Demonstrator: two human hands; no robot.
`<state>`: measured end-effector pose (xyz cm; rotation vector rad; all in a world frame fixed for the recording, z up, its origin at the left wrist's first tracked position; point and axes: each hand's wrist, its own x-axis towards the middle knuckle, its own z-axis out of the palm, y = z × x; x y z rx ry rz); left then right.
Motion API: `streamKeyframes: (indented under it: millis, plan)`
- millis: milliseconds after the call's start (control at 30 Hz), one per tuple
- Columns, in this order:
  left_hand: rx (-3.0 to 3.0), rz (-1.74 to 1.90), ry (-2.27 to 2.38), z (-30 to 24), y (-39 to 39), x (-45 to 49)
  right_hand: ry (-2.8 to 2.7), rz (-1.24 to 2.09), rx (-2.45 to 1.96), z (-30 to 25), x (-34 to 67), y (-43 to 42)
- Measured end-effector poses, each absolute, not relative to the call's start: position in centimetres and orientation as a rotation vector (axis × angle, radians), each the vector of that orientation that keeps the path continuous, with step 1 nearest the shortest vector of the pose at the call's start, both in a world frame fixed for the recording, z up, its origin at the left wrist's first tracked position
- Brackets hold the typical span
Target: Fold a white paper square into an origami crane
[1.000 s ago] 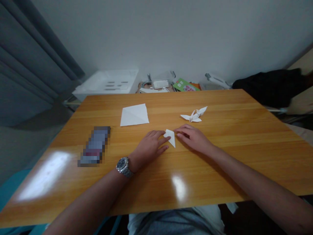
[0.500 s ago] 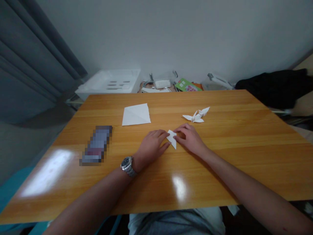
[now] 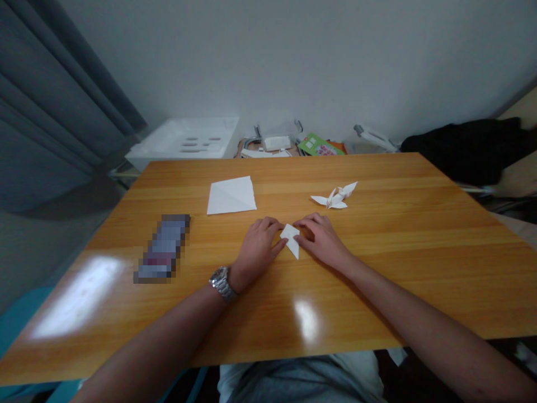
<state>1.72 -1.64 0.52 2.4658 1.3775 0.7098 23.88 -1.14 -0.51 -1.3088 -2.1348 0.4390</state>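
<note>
So, surface (image 3: 377,268): your wide, glossy wooden top fills most of the view, with patches of glare near its front edge. Everything you handle lies on it.
Curtain (image 3: 50,112): grey folds hang at your far left, beyond the surface.
Black cloth (image 3: 465,148): a dark heap lies past the far right corner, off the surface.
White tray (image 3: 184,143): a pale moulded tray sits behind the far left edge, with a green packet (image 3: 318,146) and small clutter beside it along the wall.
Left hand (image 3: 258,246): it rests palm down at the middle of the surface, fingers curled, their tips touching the left edge of the folded paper piece (image 3: 291,238).
Left grip: you cannot tell whether it pinches the piece or only presses on it.
Right hand (image 3: 321,240): it lies just right of the piece, palm down.
Right grip: your thumb and forefinger are closed on the piece's upper right edge.
Flat sheet (image 3: 231,196): a white square with a diagonal crease lies flat beyond your left hand, apart from it.
Blurred object (image 3: 163,248): a pixelated dark oblong lies left of your left hand, well apart.
Paper crane (image 3: 334,197): a finished white bird rests beyond your right hand, near but not touching.
Watch (image 3: 222,282): a metal wristwatch sits on your left wrist.
Folded paper piece: small, white and pointed, it sits between your two hands at the middle of the surface, with its lower tip toward you.
</note>
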Motion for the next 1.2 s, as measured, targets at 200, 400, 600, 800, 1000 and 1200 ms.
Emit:
streamKeyframes:
  millis: [200,400,600,800,1000,1200]
  plan:
    - [2.398,0.723,1.342,0.7,-1.6,1.8,-2.112,0.486,-1.315,0.1,23.6,-1.4]
    - [2.038,0.935,1.211,0.7,-1.7,2.0,-1.941,0.768,-1.235,0.8,23.2,-1.7]
    - [1.636,1.005,1.037,0.5,-1.8,2.5,-1.657,1.071,-1.087,0.7,23.2,-1.9]
    - [1.518,1.004,0.949,0.6,-2.1,2.9,-1.547,1.213,-1.041,1.3,22.8,-2.3]
    - [1.515,1.026,0.975,1.1,-2.2,2.9,-1.531,1.311,-1.063,1.7,22.6,-2.8]
    - [1.517,1.010,0.952,1.2,-2.3,2.9,-1.535,1.250,-1.084,2.0,22.5,-3.0]
